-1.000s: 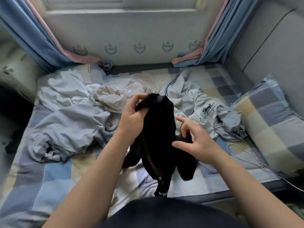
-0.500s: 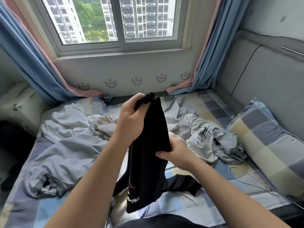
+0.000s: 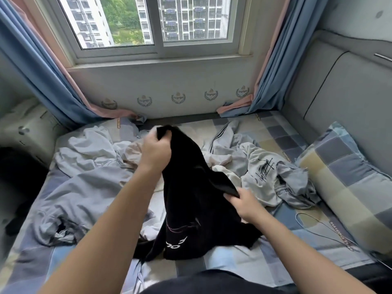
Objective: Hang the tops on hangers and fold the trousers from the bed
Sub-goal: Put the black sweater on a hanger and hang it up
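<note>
Your right hand (image 3: 244, 205) is the nearer one, low over the checked bed (image 3: 265, 266). Its fingers are curled round a fold of the black garment (image 3: 191, 200). Whether this is a top or trousers cannot be told. Your left hand (image 3: 156, 153), higher and farther out, clenches the garment's top edge. The cloth hangs between your hands, and its lower end, with pale lettering, rests on the sheet beneath them.

To the right of your right hand a thin wire hanger (image 3: 324, 229) lies flat, apart from the garment, with a checked pillow (image 3: 350, 177) beyond it. Left of your left arm sprawls a crumpled blue-grey garment (image 3: 84, 187). Just past your right hand lies a light grey printed top (image 3: 261, 172). Farthest off, beyond both hands, is the window (image 3: 159, 24).
</note>
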Demonstrator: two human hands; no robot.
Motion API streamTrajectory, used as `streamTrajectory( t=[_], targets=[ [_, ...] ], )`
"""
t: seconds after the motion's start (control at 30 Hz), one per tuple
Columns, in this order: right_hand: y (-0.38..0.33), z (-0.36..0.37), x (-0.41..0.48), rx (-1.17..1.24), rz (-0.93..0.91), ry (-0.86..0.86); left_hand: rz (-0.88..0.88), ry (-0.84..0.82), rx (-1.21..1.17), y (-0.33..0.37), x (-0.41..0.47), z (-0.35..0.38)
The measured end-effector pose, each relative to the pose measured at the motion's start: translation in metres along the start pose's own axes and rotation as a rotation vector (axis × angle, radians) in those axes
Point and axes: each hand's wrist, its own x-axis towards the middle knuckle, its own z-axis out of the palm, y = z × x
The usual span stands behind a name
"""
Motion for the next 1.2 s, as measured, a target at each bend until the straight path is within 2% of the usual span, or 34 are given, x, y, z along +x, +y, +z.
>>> streamTrajectory(
  t=[0.1,0.17,0.27,0.37,0.43,0.6,0.67,0.73,0.83,0.9,1.03,1.13,1.17,1.2],
  targets=[
    [-0.025,-0.006,0.006,0.111,0.015,0.003,-0.119,-0.235,0.055,-0.028,-0.023,0.018],
    [-0.037,-0.006,0.009,0.296,0.039,0.025,-0.162,-0.338,0.072,-0.044,-0.044,0.028],
    [-0.056,-0.011,0.008,0.542,0.136,0.059,-0.209,-0.375,0.073,-0.06,-0.081,0.037],
    [-0.075,-0.021,0.003,0.673,0.147,0.058,-0.207,-0.405,-0.023,-0.065,-0.114,0.046],
    [-0.086,-0.026,-0.001,0.759,0.141,0.043,-0.18,-0.456,-0.004,-0.066,-0.126,0.054],
    [-0.106,-0.038,-0.006,0.898,0.128,0.009,-0.099,-0.332,0.136,-0.073,-0.115,0.065],
    [-0.108,-0.045,-0.005,0.959,0.127,0.039,-0.125,-0.272,0.038,-0.069,-0.106,0.061],
    [-0.104,-0.053,-0.004,1.003,0.117,0.052,-0.237,-0.246,-0.158,-0.059,-0.097,0.056],
    [-0.096,-0.058,-0.007,0.949,0.087,-0.003,-0.395,-0.262,-0.263,-0.04,-0.085,0.048],
    [-0.088,-0.052,-0.015,0.811,0.059,-0.016,-0.476,-0.226,-0.304,-0.029,-0.077,0.044],
    [-0.062,-0.025,-0.032,0.505,-0.073,0.062,-0.619,-0.154,-0.462,-0.009,-0.07,0.042],
    [-0.049,0.001,-0.044,0.386,-0.124,-0.089,-0.729,-0.12,-0.615,0.008,-0.072,0.047],
    [-0.047,0.01,-0.045,0.334,-0.125,-0.114,-0.751,-0.131,-0.643,0.014,-0.074,0.05],
    [-0.046,0.019,-0.042,0.279,-0.128,-0.068,-0.766,-0.149,-0.668,0.019,-0.076,0.052]
  ],
)
